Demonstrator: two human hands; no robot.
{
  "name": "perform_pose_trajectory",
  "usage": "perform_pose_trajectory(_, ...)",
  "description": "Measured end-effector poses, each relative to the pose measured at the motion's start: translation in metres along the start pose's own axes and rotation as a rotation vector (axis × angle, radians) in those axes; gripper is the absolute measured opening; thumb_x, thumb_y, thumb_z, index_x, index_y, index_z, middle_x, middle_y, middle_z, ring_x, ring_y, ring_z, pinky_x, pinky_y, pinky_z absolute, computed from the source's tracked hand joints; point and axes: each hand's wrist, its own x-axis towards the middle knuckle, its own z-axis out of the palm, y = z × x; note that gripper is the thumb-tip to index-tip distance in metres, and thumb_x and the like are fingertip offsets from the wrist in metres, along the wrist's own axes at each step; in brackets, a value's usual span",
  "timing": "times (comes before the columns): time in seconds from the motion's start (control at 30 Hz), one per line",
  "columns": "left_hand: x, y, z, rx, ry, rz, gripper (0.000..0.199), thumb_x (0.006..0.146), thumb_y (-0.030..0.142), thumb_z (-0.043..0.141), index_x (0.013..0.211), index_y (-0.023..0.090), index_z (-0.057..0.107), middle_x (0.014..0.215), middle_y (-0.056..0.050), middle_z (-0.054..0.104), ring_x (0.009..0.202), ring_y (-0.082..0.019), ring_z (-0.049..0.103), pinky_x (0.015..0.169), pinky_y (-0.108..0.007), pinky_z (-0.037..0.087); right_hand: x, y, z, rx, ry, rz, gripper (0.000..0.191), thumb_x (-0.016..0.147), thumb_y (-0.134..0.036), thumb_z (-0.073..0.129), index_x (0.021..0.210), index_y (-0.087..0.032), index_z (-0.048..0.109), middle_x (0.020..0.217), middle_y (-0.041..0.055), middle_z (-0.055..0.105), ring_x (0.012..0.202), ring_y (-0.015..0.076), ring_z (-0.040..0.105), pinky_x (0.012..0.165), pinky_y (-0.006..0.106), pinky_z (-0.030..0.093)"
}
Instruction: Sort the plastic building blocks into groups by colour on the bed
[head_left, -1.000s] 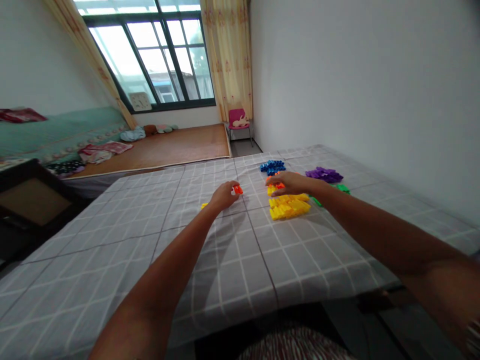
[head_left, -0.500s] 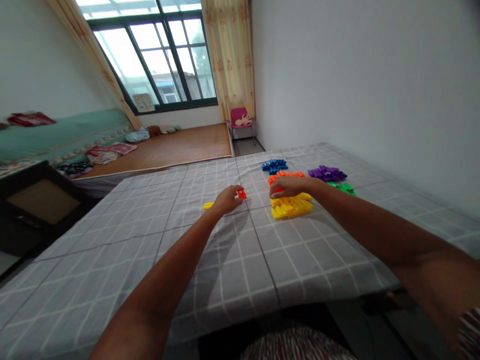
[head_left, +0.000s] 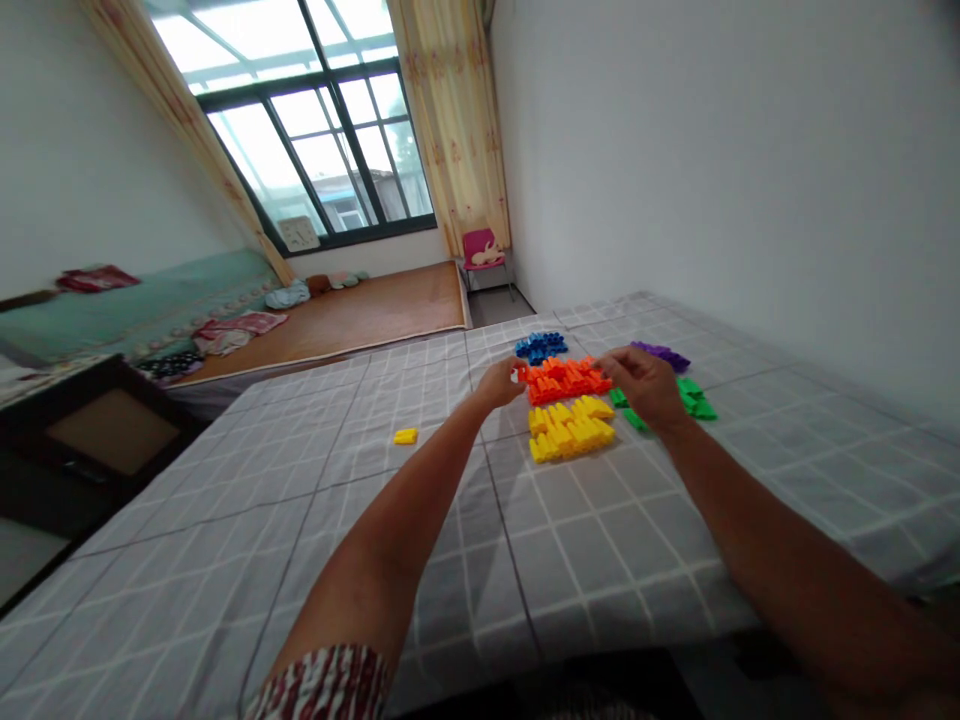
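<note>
Small plastic building pieces lie in colour groups on the grey checked cloth. My left hand point(head_left: 501, 384) is at the left end of the orange pieces point(head_left: 566, 380), thumb and finger closed on an orange piece point(head_left: 522, 373). At the right end of that group is my right hand point(head_left: 646, 384), its fingers bent together at the orange edge; what they grip, if anything, is hidden. Nearer to me are the yellow pieces point(head_left: 571, 430), and behind the orange ones the blue pieces point(head_left: 540, 347). Green pieces point(head_left: 697, 400) and purple pieces point(head_left: 661, 355) are partly covered by my right hand.
A lone yellow piece point(head_left: 406, 437) lies left of my left forearm on the checked tablecloth point(head_left: 330, 540). A white wall point(head_left: 720, 180) runs along the right side. A dark cabinet point(head_left: 97, 440) stands at the left, and a pink chair point(head_left: 480, 246) is beyond the table.
My left hand has moved right with the orange piece, up to the orange group. My right hand has shifted from above the orange and yellow pieces to the orange group's right end.
</note>
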Motion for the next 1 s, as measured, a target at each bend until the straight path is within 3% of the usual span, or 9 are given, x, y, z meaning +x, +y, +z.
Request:
perform_pose_trajectory(0.1, 0.016, 0.007, 0.010, -0.012, -0.014, 0.017, 0.035, 0.074, 0.015, 0.061, 0.110, 0.017, 0.064, 0.112, -0.005, 0.069, 0.102, -0.019, 0.063, 0.094, -0.033, 0.050, 0.007, 0.022, -0.010, 0.031, 0.237, 0.043, 0.031, 0.085, -0.047, 0.056, 0.084, -0.017, 0.067, 0.080, 0.0053, 0.070, 0.066, 0.0158, 0.063, 0.062, 0.029, 0.051)
perform_pose_trajectory(0.2, 0.024, 0.013, 0.017, 0.014, -0.036, 0.015, 0.037, 0.075, 0.016, 0.060, 0.111, 0.016, 0.064, 0.114, -0.006, 0.068, 0.104, -0.020, 0.062, 0.095, -0.032, 0.049, 0.008, 0.027, -0.017, 0.003, 0.294, 0.038, 0.030, 0.086, -0.045, 0.056, 0.084, -0.017, 0.066, 0.079, 0.0049, 0.069, 0.065, 0.0155, 0.063, 0.063, 0.029, 0.051)
perform_pose_trajectory(0.3, 0.026, 0.027, 0.020, 0.075, -0.067, -0.008, 0.042, 0.076, 0.019, 0.060, 0.117, 0.016, 0.061, 0.118, -0.008, 0.067, 0.108, -0.022, 0.061, 0.095, -0.034, 0.048, 0.006, 0.023, -0.018, -0.053, 0.273, 0.029, 0.031, 0.086, -0.046, 0.054, 0.084, -0.017, 0.066, 0.077, 0.0046, 0.069, 0.065, 0.0159, 0.062, 0.062, 0.029, 0.051)
perform_pose_trajectory(0.47, 0.019, 0.062, 0.026, 0.195, -0.072, 0.115, 0.042, 0.080, 0.029, 0.061, 0.121, 0.020, 0.060, 0.118, -0.009, 0.066, 0.113, -0.027, 0.056, 0.095, -0.039, 0.047, 0.003, 0.014, -0.015, -0.098, 0.225, 0.007, 0.031, 0.086, -0.046, 0.053, 0.081, -0.018, 0.066, 0.077, 0.0049, 0.069, 0.066, 0.0164, 0.062, 0.062, 0.028, 0.050)
perform_pose_trajectory(0.6, 0.016, 0.077, 0.030, 0.294, -0.088, 0.090, 0.039, 0.081, 0.029, 0.061, 0.119, 0.022, 0.059, 0.120, -0.011, 0.064, 0.117, -0.029, 0.052, 0.096, -0.042, 0.044, 0.001, 0.009, -0.014, -0.107, 0.183, -0.018, 0.030, 0.087, -0.046, 0.052, 0.080, -0.020, 0.065, 0.080, 0.0054, 0.070, 0.069, 0.0173, 0.063, 0.063, 0.028, 0.051)
perform_pose_trajectory(0.83, 0.009, 0.074, 0.023, 0.339, -0.039, 0.031, 0.029, 0.082, 0.023, 0.058, 0.111, 0.024, 0.064, 0.120, -0.009, 0.063, 0.115, -0.028, 0.051, 0.093, -0.044, 0.045, -0.003, 0.005, -0.012, -0.165, 0.121, -0.047, 0.029, 0.088, -0.045, 0.050, 0.081, -0.020, 0.065, 0.077, 0.0043, 0.070, 0.068, 0.0168, 0.063, 0.064, 0.028, 0.050)
perform_pose_trajectory(1.0, -0.015, 0.055, -0.005, 0.291, 0.033, 0.014, 0.030, 0.084, 0.028, 0.057, 0.113, 0.025, 0.064, 0.124, -0.007, 0.062, 0.119, -0.027, 0.050, 0.097, -0.044, 0.044, -0.006, 0.015, -0.008, -0.213, 0.066, -0.067, 0.029, 0.087, -0.045, 0.051, 0.082, -0.020, 0.065, 0.075, 0.0047, 0.069, 0.065, 0.0173, 0.062, 0.061, 0.029, 0.049)
